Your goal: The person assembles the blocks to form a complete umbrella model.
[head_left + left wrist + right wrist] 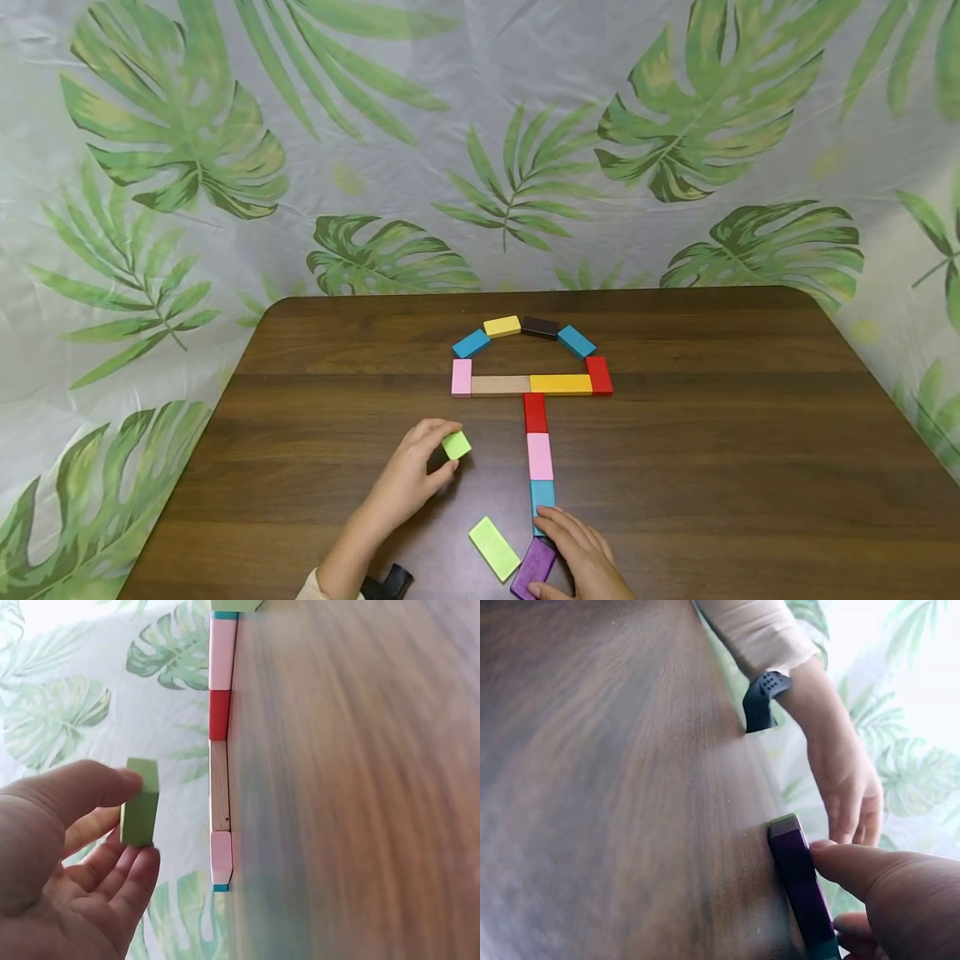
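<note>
My left hand pinches a light green block between thumb and fingers, above the table. In the left wrist view the same green block sits at the fingertips. My right hand rests on the purple block with its thumb, while its fingertips touch the blue block. The purple block lies tilted at the near end of a straight row with a pink block and a red block. Left of the purple block lies another light green block.
Beyond the row, an arch includes a yellow block and a black block. A tan block and a longer yellow block form its base. A black strap-like object is near the table's front edge.
</note>
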### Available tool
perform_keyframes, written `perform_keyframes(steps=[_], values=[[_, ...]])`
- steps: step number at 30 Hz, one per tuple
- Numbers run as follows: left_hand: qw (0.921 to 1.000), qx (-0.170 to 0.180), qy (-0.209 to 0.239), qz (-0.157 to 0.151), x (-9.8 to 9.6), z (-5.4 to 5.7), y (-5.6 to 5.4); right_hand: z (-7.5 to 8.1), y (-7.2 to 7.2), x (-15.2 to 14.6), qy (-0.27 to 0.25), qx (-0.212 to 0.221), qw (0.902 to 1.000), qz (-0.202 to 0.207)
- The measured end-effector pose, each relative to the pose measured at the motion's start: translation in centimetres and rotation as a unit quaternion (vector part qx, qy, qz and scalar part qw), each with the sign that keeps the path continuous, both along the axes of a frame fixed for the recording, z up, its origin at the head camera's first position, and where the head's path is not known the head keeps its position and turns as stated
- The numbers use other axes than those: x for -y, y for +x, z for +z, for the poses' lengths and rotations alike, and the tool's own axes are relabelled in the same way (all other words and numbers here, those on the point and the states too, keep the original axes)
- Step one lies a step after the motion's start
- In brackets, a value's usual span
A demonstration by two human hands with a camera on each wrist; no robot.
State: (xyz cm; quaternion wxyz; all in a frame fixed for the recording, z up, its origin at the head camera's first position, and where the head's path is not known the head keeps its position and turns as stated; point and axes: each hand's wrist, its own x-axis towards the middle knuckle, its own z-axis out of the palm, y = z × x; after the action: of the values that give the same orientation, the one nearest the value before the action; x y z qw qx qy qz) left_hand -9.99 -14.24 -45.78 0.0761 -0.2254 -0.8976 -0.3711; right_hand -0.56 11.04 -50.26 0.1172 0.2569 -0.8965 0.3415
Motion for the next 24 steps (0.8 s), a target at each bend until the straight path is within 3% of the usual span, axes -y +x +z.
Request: perform_keyframes(steps=[7,14,24], values=[[0.9967,0.016,-0.041,-0.067,-0.10,-0.25,-0.01,-0.13,0.03,0.01,0.000,0.001,1.0000,-0.007],[0.9873,0.063,-0.082,-0.121,-0.42,-0.60,0.10,-0.14,0.05,0.03,0.006,0.002,0.9999,-0.010],[0.9780,0.093,-0.106,-0.154,-0.75,-0.90,0.36,0.41,0.13,0.11,0.009,0.050,0.9986,-0.013]])
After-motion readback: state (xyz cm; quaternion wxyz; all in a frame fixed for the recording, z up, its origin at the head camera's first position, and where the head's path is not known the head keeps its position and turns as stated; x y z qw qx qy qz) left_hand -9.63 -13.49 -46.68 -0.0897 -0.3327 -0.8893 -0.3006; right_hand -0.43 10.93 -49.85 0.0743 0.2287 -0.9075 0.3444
